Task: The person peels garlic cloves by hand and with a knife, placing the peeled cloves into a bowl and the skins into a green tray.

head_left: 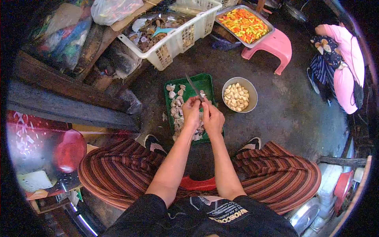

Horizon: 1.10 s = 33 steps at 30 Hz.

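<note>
My right hand [213, 118] is closed around a knife [192, 84], its blade pointing up and to the left over the tray. Right beside it, my left hand [192, 113] has its fingers pinched together near the lower end of the blade; what they hold is hidden. Under both hands lies a green tray [203, 80] with garlic cloves [172, 94] in their skins and loose peel along its left side and near end. To the right, a metal bowl [255, 96] holds peeled garlic cloves [236, 97].
Beyond the bowl, a tray of red and yellow chillies [244, 25] rests on a pink stool [272, 47]. A white plastic crate [173, 49] with scraps stands at the back left. Wooden beams [71, 106] run along the left. Pink and dark cloth [341, 63] shows at far right.
</note>
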### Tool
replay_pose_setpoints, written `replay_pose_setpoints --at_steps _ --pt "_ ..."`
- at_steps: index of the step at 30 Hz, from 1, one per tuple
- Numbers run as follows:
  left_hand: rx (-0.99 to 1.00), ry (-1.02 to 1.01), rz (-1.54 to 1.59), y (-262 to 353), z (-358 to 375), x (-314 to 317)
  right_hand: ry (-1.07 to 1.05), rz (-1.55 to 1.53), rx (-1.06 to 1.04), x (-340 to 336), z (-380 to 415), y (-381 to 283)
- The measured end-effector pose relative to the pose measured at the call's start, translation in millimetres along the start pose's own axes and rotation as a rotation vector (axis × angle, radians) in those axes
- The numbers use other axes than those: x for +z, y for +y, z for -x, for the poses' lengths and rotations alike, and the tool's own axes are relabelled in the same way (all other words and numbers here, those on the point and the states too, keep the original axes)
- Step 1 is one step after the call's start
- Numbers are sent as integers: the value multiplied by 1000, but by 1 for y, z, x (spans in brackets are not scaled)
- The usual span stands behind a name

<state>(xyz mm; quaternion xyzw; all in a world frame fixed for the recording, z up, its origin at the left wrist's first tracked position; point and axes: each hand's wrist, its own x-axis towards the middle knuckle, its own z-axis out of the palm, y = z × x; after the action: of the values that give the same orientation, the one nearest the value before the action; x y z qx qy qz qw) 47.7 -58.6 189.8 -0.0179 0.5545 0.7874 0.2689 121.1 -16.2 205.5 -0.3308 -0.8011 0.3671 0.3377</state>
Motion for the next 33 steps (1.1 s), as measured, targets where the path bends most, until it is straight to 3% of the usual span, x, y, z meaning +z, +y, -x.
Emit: replay_pose_setpoints --at_steps 6,10,12,15,18,24,28,33 --pt "100 23 -90 -9 4 6 -39 48 130 -2 0 1" --pt "88 -52 -90 -12 1 6 66 -106 50 5 0 19" --pt "66 -91 -37 -13 -2 3 -120 -576 450 3 -4 22" --pt "12 -127 55 -11 -6 -1 -183 -827 539 1 -3 24" --pt "-67 -159 166 -9 -7 0 -203 -777 502 3 -2 28" --pt "-39 -140 16 -4 -8 -3 -180 -785 573 0 -3 21" --pt "89 -183 -46 -6 -10 -8 -153 -894 651 -3 -3 16" --pt "121 -204 -117 -4 -13 -11 -180 -809 574 -1 -3 18"
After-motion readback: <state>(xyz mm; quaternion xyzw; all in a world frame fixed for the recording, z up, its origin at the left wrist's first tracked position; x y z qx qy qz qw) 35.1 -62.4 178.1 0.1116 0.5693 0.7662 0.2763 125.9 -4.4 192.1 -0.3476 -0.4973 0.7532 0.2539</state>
